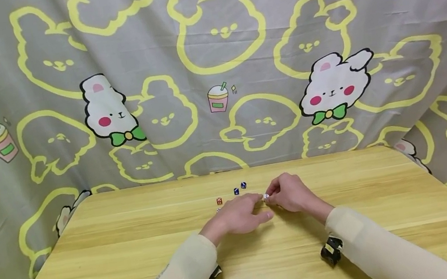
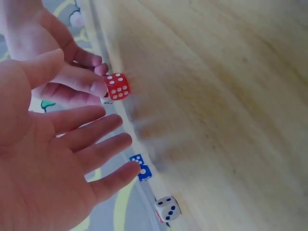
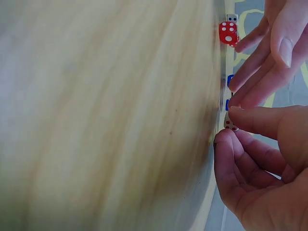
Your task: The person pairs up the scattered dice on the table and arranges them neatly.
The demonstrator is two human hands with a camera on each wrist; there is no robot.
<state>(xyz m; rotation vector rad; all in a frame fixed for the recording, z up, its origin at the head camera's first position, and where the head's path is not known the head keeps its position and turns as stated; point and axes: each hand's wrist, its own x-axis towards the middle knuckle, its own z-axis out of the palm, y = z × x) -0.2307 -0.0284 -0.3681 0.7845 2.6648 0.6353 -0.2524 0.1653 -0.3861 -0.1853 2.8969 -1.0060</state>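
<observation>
My right hand (image 1: 291, 192) pinches a white die (image 3: 230, 122) between thumb and fingertips, low at the tabletop. In the left wrist view a red die (image 2: 118, 86) shows right at those fingertips, overlapping the white one. My left hand (image 1: 241, 213) stretches over the table with fingers spread and straight, its index fingertip close beside the white die. Beyond the left hand are two blue dice (image 1: 236, 191), partly covered by fingers in both wrist views. Left of it sit another red die (image 1: 219, 201) and a white die (image 2: 167, 209), the latter mostly hidden in the head view.
The light wooden table (image 1: 113, 245) spreads to both sides and toward me. A grey curtain (image 1: 165, 51) with yellow outlined animals hangs behind its far edge. On my right wrist a black camera (image 1: 332, 251) hangs below the pale sleeve.
</observation>
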